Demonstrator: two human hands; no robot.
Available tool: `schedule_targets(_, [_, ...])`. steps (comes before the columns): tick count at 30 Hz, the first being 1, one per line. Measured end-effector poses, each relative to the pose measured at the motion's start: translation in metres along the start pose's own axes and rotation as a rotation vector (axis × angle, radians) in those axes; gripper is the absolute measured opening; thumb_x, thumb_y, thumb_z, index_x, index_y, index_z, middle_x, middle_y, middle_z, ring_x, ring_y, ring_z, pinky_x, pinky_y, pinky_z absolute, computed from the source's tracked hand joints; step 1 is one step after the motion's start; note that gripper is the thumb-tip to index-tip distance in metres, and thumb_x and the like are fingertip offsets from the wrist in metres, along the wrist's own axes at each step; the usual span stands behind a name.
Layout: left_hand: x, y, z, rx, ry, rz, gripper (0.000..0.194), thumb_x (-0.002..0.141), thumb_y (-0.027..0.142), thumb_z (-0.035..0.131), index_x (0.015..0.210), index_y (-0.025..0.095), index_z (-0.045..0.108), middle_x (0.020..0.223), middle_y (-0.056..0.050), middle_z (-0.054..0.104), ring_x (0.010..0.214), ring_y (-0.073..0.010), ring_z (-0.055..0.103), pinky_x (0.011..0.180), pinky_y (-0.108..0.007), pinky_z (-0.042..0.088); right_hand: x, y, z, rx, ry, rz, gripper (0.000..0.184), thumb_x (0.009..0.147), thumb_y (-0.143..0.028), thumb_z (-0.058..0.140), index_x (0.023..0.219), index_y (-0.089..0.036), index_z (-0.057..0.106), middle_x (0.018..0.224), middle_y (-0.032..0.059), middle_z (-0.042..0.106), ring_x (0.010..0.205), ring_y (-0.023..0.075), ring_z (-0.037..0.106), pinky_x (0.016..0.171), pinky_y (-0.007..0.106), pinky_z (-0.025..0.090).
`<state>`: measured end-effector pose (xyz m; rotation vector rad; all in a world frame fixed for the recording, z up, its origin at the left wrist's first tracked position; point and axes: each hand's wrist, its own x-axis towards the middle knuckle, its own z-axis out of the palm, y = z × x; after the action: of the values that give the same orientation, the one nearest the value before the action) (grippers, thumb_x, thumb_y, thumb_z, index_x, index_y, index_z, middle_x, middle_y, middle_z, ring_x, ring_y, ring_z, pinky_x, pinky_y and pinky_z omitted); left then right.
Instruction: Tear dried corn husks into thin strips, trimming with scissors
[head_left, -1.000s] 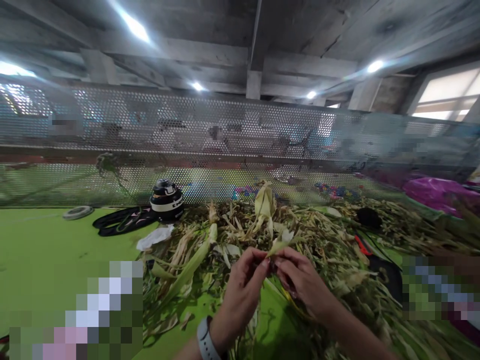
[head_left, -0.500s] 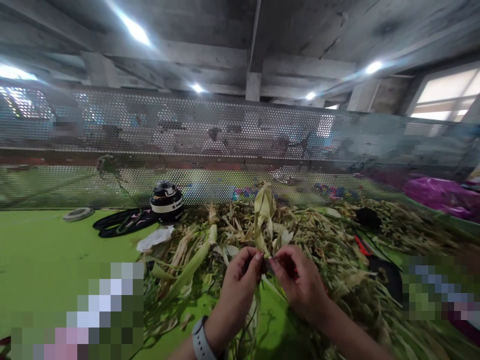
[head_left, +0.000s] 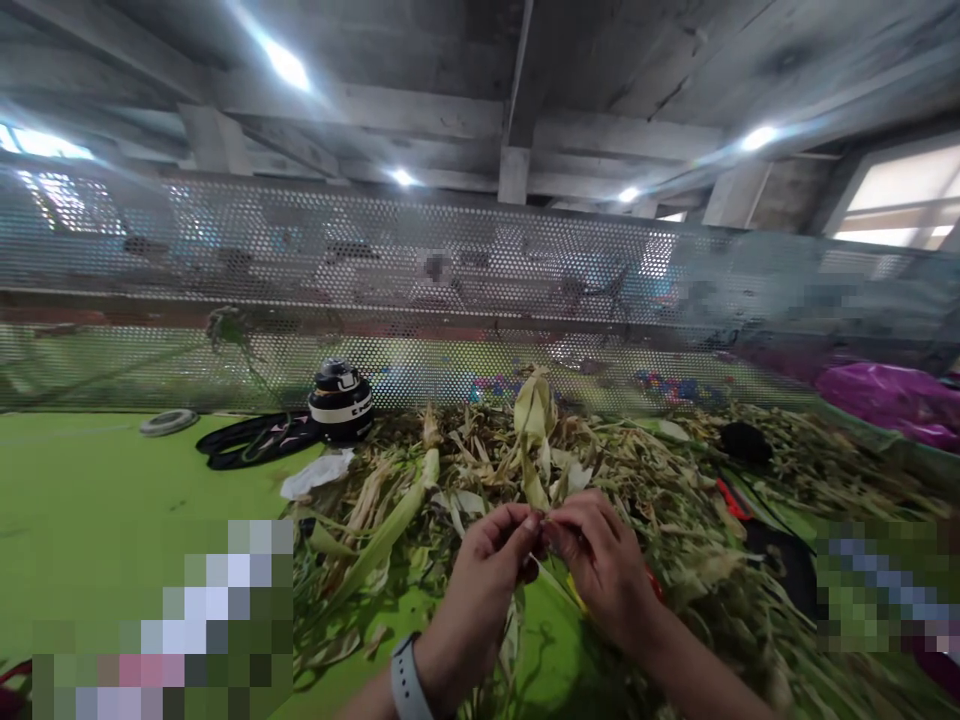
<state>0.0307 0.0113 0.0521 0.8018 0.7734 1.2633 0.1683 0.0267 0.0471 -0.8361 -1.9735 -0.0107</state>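
Above the green bench [head_left: 82,480], the left hand [head_left: 491,560] and right hand [head_left: 600,555] meet, each grip closed with fingertips together on the base of a pale husk [head_left: 534,415], in front of the heaped dry leaves [head_left: 652,470].

Your left hand [head_left: 484,575] and right hand [head_left: 604,565]: fingertips drawn in close again, after a slight parting half a second ago. Pale husk strip: slanting up from your fingertips a second ago, now gone from there. Red item [head_left: 655,585], beside your right wrist: now showing, unseen a second ago. Your view: turned slightly left, surroundings sitting farther right.
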Motion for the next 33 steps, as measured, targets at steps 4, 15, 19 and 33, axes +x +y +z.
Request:
schedule_targets(4, [-0.003,-0.002,0.003,0.099,-0.014,0.114,0.02,0.072,0.034,0.064,0.074,0.014,0.061,0.063,0.002,0.054,0.057,-0.0083,0.043,0.053,-0.018,0.035,0.001,-0.006,0.0,0.062,0.009,0.12,0.007,0.088,-0.019,0.046,0.082,-0.02,0.051,0.079,0.0037,0.052,0.074,0.0149,0.052,0.066,0.026,0.045])
schedule_targets(15, [-0.004,0.001,-0.004,0.665,-0.053,0.464,0.018,0.083,0.029,0.05,0.081,0.015,0.061,0.073,-0.003,0.059,0.066,-0.0128,0.051,0.062,-0.023,0.039,0.0,-0.011,0.003,0.366,-0.042,0.593,0.022,0.084,-0.039,0.051,0.077,-0.018,0.051,0.069,0.0002,0.055,0.063,0.0126,0.052,0.057,0.022,0.043])
schedule_targets(19, [0.004,0.0,-0.006,0.479,-0.041,0.346,0.014,0.078,0.028,0.056,0.075,0.015,0.06,0.064,0.0,0.056,0.061,-0.0109,0.048,0.057,-0.021,0.038,0.002,-0.01,0.005,0.42,-0.055,0.629,0.021,0.085,-0.039,0.05,0.083,-0.018,0.052,0.073,0.0007,0.058,0.065,0.0129,0.054,0.058,0.022,0.044])
schedule_targets(33, [0.001,0.003,-0.002,-0.269,-0.003,-0.157,0.016,0.061,0.021,0.074,0.07,0.014,0.063,0.061,0.001,0.061,0.055,-0.006,0.053,0.054,-0.016,0.04,0.003,0.0,0.0,0.073,0.008,0.013,0.011,0.086,-0.016,0.049,0.09,-0.021,0.057,0.081,0.0042,0.057,0.076,0.0154,0.056,0.066,0.027,0.047])
